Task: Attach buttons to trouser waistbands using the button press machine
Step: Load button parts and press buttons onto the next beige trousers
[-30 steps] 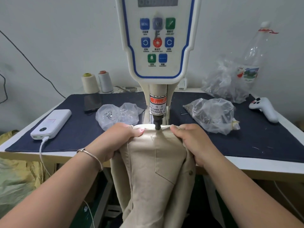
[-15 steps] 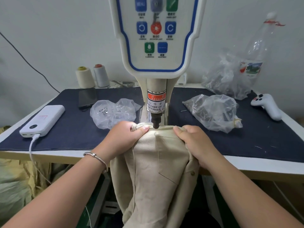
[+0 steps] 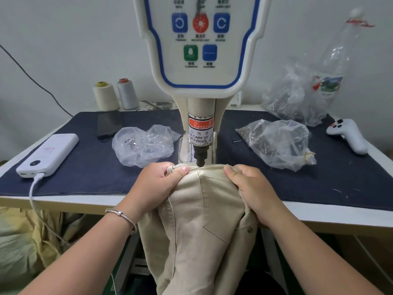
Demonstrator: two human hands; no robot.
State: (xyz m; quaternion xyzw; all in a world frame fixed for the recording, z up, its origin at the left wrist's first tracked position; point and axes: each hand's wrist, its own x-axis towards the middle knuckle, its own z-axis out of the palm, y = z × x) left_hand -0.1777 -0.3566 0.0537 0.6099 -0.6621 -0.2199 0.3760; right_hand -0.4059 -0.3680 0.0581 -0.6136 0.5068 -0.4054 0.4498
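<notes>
Beige trousers (image 3: 200, 222) hang over the table's front edge, their waistband (image 3: 209, 167) lying under the black punch (image 3: 200, 158) of the button press machine (image 3: 201, 60). My left hand (image 3: 158, 184) grips the waistband just left of the punch, thumb on top of the fabric. My right hand (image 3: 253, 190) grips the waistband on the right side, fingers curled over the cloth. The punch tip sits right at the band's upper edge; whether it touches is unclear. A small button (image 3: 250, 230) shows on the trousers' right side.
Dark cloth (image 3: 89, 167) covers the table. A clear bag of small metal parts (image 3: 144, 143) lies left of the machine, another bag (image 3: 278, 141) right. A power bank (image 3: 47, 154) with cable, phone (image 3: 108, 124), thread cones (image 3: 116, 95), white controller (image 3: 348, 135) and bottle (image 3: 333, 67) surround them.
The view has dipped and drawn closer to the machine. Both hands keep their grip on the waistband, which has shifted slightly further under the punch.
</notes>
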